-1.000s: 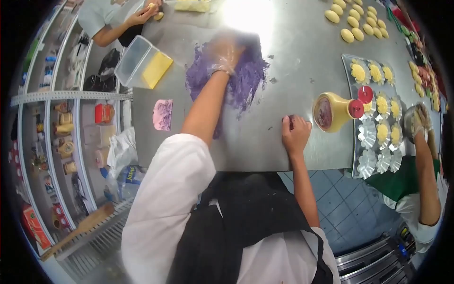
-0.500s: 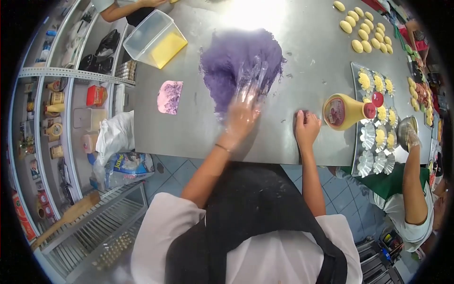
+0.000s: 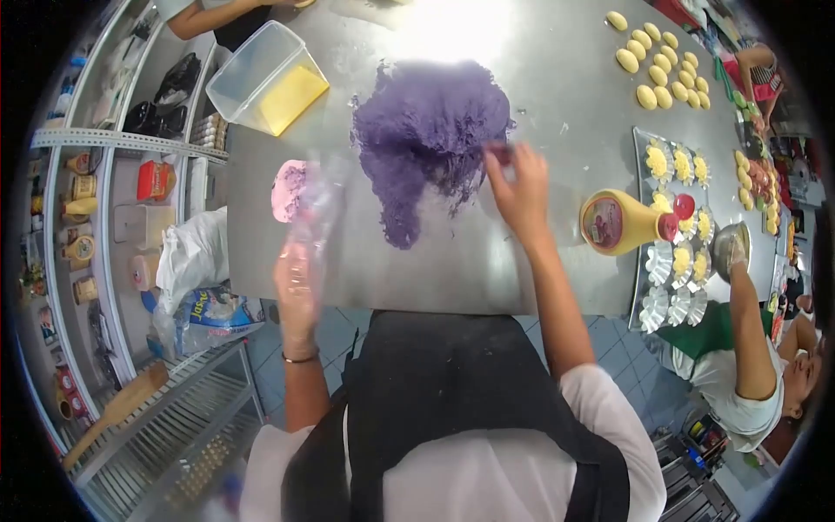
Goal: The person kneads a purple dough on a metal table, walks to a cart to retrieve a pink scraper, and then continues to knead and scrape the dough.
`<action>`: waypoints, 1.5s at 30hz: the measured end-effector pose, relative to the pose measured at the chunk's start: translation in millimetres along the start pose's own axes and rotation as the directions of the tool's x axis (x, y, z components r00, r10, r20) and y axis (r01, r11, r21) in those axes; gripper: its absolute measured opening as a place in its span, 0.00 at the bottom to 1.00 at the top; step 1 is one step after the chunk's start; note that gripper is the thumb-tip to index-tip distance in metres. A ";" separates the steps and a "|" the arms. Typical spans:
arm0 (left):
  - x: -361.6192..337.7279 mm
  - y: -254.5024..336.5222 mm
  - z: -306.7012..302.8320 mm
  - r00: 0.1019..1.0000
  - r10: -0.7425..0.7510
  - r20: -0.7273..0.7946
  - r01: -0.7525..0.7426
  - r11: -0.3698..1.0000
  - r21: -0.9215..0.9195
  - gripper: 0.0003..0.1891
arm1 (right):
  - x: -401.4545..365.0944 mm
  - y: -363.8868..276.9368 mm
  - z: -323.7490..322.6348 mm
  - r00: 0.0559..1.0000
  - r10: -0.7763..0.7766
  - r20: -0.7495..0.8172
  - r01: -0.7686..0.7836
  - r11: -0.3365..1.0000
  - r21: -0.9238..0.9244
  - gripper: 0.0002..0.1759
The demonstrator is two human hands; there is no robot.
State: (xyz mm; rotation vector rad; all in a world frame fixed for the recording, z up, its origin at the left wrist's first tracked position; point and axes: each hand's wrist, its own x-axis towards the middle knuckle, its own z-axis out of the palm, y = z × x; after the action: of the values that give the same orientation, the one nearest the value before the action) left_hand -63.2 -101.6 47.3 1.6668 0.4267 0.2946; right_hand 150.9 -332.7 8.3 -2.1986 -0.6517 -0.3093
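A spread-out mass of purple dough point(image 3: 435, 113) lies on the steel table point(image 3: 417, 291), loose and crumbly along its edges. My left hand point(image 3: 300, 270), in a clear plastic glove, is at the table's left side. Its blurred fingers overlap the right part of a pink dough scraper point(image 3: 287, 191) smeared with purple. At the dough's right edge is my bare right hand point(image 3: 524, 187), its fingers drawn together around something small and dark reddish that I cannot make out.
A clear tub point(image 3: 261, 83) with yellow contents stands at the back left. To the right are a yellow squeeze bottle point(image 3: 609, 224), a tray of fluted tins point(image 3: 658, 261) and several yellow dough pieces point(image 3: 648, 96). One co-worker's hand point(image 3: 738, 252) is at a metal bowl; another person stands behind the tub.
My left hand has left the dough and moved left to the scraper. My right hand has moved from beside the bottle up and left to the dough's edge.
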 end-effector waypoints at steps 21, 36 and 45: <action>30.0 -40.2 -49.3 0.901 -0.038 -0.432 -0.021 0.991 -0.131 0.21 | 157.5 4.0 108.8 0.584 -0.393 0.710 0.715 0.663 -0.221 0.09; 40.6 -23.6 -51.6 0.920 0.086 -0.383 -0.127 0.989 -0.081 0.18 | 139.9 -34.1 34.9 0.650 -0.307 0.695 0.718 0.549 -0.429 0.07; 47.2 -22.7 -53.6 0.952 0.152 -0.265 -0.159 0.987 -0.003 0.17 | 119.8 -39.8 -4.4 0.832 -0.243 0.499 0.550 0.244 -0.799 0.04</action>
State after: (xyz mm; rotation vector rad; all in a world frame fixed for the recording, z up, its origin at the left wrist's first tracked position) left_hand -46.3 -30.6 30.0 1.6460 0.4884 0.6421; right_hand 229.4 -272.5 86.9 -3.1826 -1.5292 -0.8322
